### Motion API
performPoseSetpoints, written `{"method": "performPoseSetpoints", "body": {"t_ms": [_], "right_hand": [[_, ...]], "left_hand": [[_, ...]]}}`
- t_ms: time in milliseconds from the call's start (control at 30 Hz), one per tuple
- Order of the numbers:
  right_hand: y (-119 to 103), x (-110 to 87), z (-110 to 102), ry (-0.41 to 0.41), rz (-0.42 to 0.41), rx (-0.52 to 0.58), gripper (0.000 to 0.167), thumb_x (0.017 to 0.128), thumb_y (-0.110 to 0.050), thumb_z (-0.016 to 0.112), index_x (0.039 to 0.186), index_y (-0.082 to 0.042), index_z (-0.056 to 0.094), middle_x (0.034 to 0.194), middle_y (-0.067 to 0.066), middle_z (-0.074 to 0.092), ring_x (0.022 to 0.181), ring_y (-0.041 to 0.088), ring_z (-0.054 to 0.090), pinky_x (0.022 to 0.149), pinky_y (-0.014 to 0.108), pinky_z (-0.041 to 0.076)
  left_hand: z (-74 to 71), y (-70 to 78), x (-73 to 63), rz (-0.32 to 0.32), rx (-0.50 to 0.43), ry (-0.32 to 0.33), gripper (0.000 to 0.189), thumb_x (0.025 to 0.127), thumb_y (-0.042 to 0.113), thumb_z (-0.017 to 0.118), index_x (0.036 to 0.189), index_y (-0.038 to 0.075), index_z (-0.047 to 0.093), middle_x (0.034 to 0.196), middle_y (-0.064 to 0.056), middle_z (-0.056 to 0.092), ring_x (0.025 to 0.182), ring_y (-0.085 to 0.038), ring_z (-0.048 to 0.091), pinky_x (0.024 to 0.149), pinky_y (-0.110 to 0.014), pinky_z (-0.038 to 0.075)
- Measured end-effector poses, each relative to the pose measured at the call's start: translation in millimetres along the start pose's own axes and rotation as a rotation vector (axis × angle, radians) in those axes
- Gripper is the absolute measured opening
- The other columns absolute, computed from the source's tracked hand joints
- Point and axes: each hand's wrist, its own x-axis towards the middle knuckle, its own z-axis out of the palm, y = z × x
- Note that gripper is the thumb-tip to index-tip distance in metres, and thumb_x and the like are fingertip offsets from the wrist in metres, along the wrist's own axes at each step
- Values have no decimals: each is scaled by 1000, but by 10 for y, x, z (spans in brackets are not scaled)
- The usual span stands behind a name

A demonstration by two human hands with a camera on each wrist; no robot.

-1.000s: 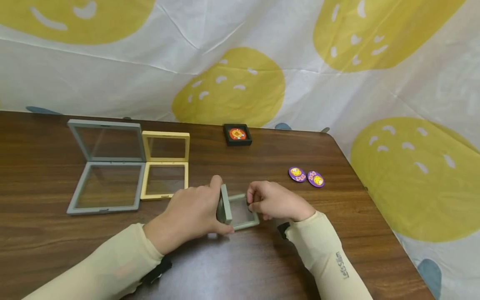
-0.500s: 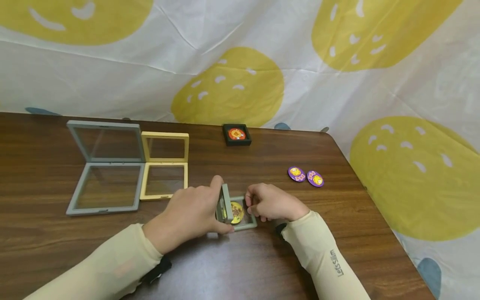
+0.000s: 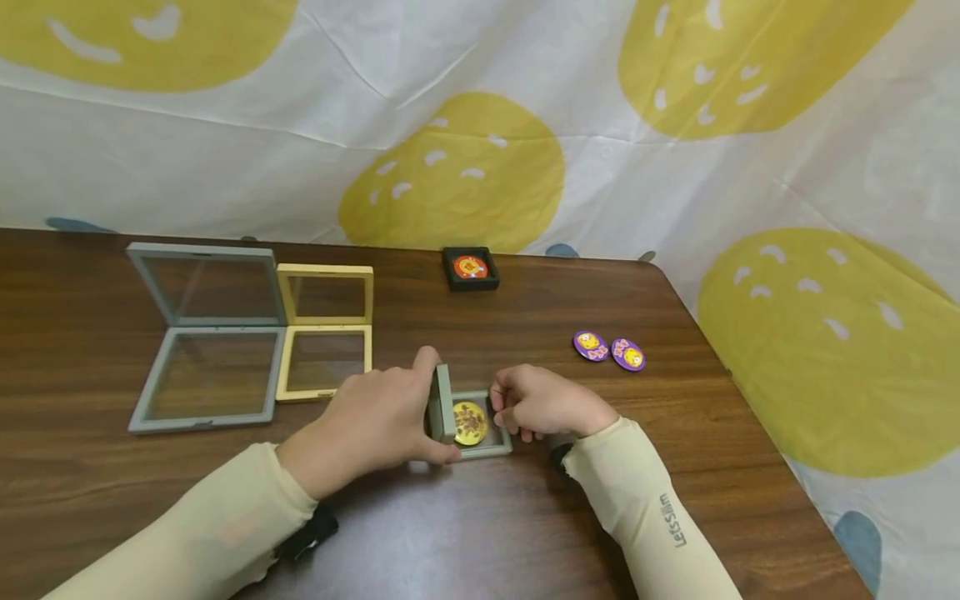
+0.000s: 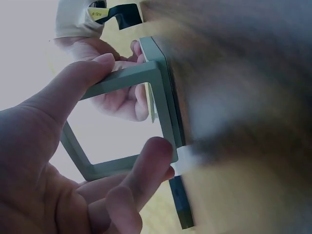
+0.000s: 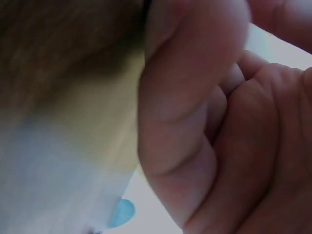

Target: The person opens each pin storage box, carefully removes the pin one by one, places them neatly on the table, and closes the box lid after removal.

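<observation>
A small green display frame stands folded open on the table between the hands, its clear lid raised on the left. My left hand grips the lid; in the left wrist view the thumb lies along one edge of the lid, fingers at the opposite edge. A round yellow badge with a reddish-brown pattern lies on the base's clear film, close to the lid. My right hand pinches the base's right edge with curled fingers. In the right wrist view those curled fingers fill the picture and hide the frame.
Left of the hands stand an open blue-grey display frame and an open yellow one. A black frame holding an orange badge sits at the back. Two purple badges lie to the right. A patterned curtain hangs behind the table.
The yellow badge, out of sight one second ago, came into view partly behind the lid and now shows almost whole on the base. Both hands have stayed at the green frame.
</observation>
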Motion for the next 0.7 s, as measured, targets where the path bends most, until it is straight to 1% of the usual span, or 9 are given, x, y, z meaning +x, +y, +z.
{"method": "performPoseSetpoints", "body": {"t_ms": [67,100,167,233,300,400,500,567,700], "right_hand": [[-33,-11,0,21,-30,-81,9,87,-3,59,83,-8,52,60,0,50,49,12,47,49,23,40],[-50,-23,-1,44,-51,-140,9,86,-4,60,83,-9,53,60,-1,49,50,12,47,50,23,40],[-88,-54,4,104,-79,-269,10,85,-10,64,84,-13,55,60,-4,50,52,10,47,52,24,39],[-131,-91,16,181,-100,-386,11,85,-18,67,87,-16,57,62,-6,51,55,9,47,54,25,38],[-177,-126,41,257,-117,-460,17,84,-27,70,92,-17,59,67,-6,54,60,10,49,57,26,39],[-246,-163,99,320,-156,-538,35,80,-38,72,103,-14,60,83,-4,59,67,11,52,61,29,44],[-292,-169,169,321,-214,-620,50,75,-43,76,112,-13,60,96,-2,56,72,11,52,64,31,46],[-309,-155,214,307,-238,-662,49,72,-43,77,110,-15,61,95,-3,53,71,9,51,61,29,46],[-325,-115,276,293,-267,-692,37,71,-41,78,96,-20,62,85,-5,48,63,8,46,52,26,40]], "left_hand": [[3,-2,-7,1,-2,6,81,57,60,82,106,10,41,62,3,55,47,-13,49,41,-29,36],[6,-2,-10,2,-4,11,80,57,59,82,105,10,41,63,3,55,48,-13,49,41,-29,36],[11,1,-14,7,-6,17,79,58,59,82,105,10,42,63,3,56,48,-13,50,42,-30,36],[14,8,-21,12,-2,20,79,58,59,82,107,10,43,65,2,57,48,-14,50,42,-30,36],[17,15,-22,21,9,23,81,59,59,82,111,9,44,67,2,59,49,-14,51,42,-30,37],[18,22,-22,39,29,37,84,60,58,81,116,7,44,72,0,62,51,-14,53,43,-30,38],[17,22,-24,59,39,58,83,61,57,82,116,6,44,75,-2,64,53,-15,55,43,-30,40],[14,17,-29,71,42,73,80,60,56,82,112,7,45,75,-3,64,53,-16,56,43,-30,40],[14,4,-41,83,41,89,77,60,56,82,108,9,45,73,-2,63,52,-17,56,43,-31,40]]}}
